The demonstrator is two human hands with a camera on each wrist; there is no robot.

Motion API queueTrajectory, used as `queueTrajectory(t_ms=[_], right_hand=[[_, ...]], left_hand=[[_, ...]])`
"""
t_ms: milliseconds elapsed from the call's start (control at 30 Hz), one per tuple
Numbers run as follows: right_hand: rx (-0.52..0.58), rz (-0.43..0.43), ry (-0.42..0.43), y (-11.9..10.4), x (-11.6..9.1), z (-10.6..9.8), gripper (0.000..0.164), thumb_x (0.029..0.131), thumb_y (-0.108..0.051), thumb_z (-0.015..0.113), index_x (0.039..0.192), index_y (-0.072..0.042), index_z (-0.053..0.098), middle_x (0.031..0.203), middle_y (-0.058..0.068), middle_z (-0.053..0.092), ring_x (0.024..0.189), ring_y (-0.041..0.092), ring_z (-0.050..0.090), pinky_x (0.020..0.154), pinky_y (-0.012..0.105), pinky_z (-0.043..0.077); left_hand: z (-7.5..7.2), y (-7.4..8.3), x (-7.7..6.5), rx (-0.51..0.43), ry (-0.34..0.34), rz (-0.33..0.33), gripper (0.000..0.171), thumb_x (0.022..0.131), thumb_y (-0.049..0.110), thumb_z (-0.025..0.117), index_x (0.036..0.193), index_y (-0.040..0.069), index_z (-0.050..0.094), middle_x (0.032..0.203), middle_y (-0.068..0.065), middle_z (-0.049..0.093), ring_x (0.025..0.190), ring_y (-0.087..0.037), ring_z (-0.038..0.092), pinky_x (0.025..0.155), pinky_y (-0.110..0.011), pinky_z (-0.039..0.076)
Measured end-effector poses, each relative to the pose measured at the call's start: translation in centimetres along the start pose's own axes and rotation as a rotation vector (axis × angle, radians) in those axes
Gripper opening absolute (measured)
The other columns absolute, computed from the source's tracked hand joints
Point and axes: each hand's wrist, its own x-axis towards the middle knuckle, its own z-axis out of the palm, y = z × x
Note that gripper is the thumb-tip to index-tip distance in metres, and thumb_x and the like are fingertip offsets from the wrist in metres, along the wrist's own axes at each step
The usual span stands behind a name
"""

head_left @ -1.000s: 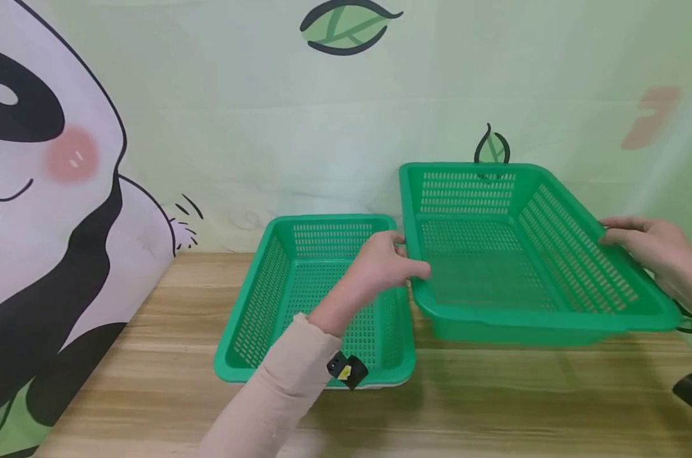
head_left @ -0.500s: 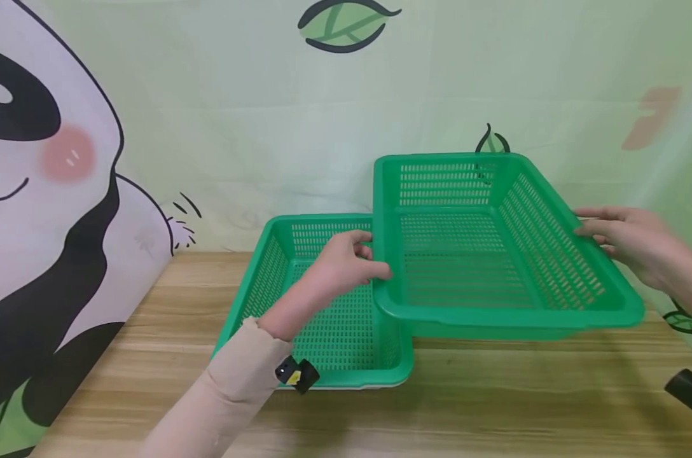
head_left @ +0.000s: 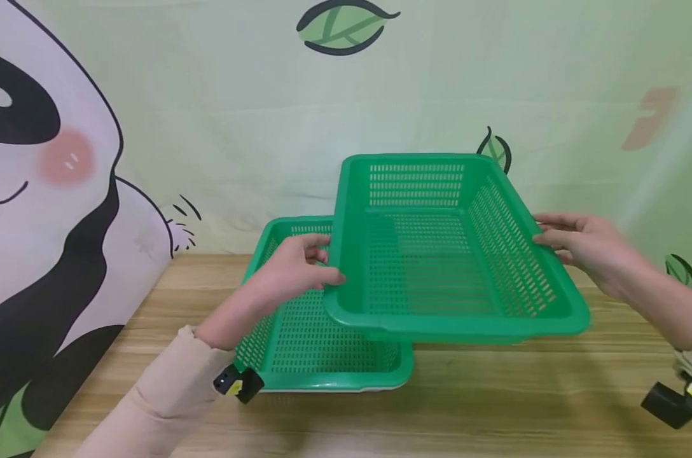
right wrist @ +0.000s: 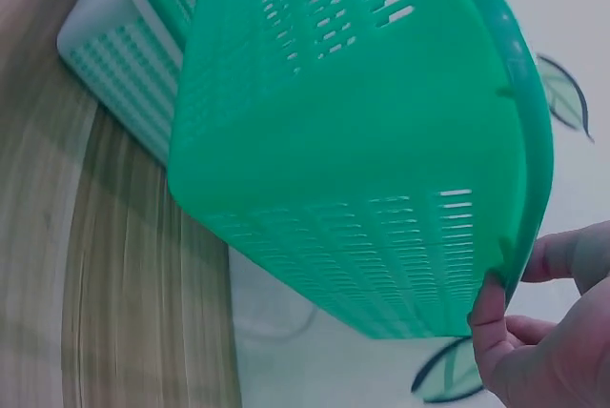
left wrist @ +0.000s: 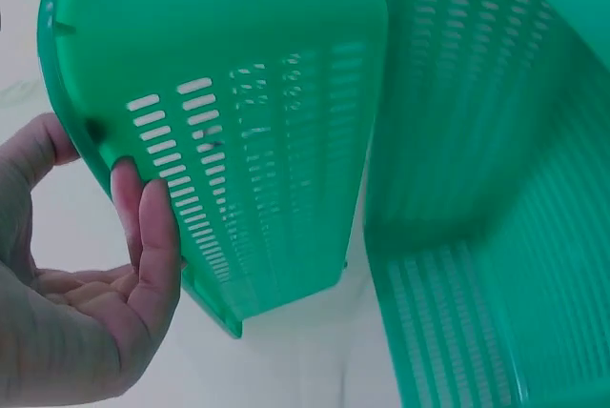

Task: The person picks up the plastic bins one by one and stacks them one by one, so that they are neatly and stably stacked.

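Observation:
A green plastic basket (head_left: 460, 324) with slotted sides hangs in the air, held by both hands. My left hand (head_left: 291, 268) grips its left rim, with the thumb on the upper side and curled fingers against the slotted wall, as the left wrist view shows. Opposite, my right hand (head_left: 589, 249) pinches the right rim between thumb and fingers. Below and to the left, a second green basket (head_left: 334, 380) sits inside a white basket (right wrist: 114, 55). The held basket overlaps its right part in the head view. The held basket contains nothing.
The baskets are over a wood-grain table (head_left: 477, 407). Behind it hangs a pale green cloth (head_left: 237, 114) printed with a panda (head_left: 48, 191) and leaves. Small black cameras are strapped on both sleeves.
Both hands have carried the held basket leftward, from beside the lower basket to partly over it. The lower basket has stayed in place.

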Motion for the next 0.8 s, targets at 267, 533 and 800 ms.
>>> queueTrajectory(t_ms=[267,533,800], right_hand=[[0.047,-0.029,-0.015,-1.5,-0.1,2.0,0.062,0.094,-0.028,0.047,0.144,-0.005,0.018,0.142,0.015,0.027,0.094,-0.008,0.047,0.097,0.033,0.039],[0.07,-0.052,-0.058,-2.6,-0.2,3.2,0.062,0.094,-0.026,0.048,0.144,-0.006,0.019,0.142,0.016,0.027,0.102,0.003,0.046,0.09,0.024,0.041],[0.137,-0.105,-0.069,-4.7,-0.6,4.9,0.06,0.092,-0.018,0.051,0.142,-0.002,0.023,0.136,0.016,0.034,0.09,0.001,0.054,0.078,0.018,0.048]], left_hand=[[-2.5,-1.0,-1.3,0.046,-0.008,-0.029,0.069,0.079,0.01,0.062,0.137,-0.004,0.028,0.096,-0.009,0.047,0.085,-0.019,0.047,0.068,-0.027,0.049],[-4.5,-1.5,-2.5,0.091,-0.006,-0.023,0.07,0.078,0.011,0.062,0.137,-0.005,0.027,0.105,-0.014,0.049,0.091,-0.021,0.049,0.069,-0.026,0.049],[-6.9,-2.1,-3.8,0.141,0.011,0.023,0.068,0.079,0.01,0.059,0.138,-0.004,0.028,0.112,-0.018,0.051,0.097,-0.023,0.052,0.078,-0.031,0.049]])
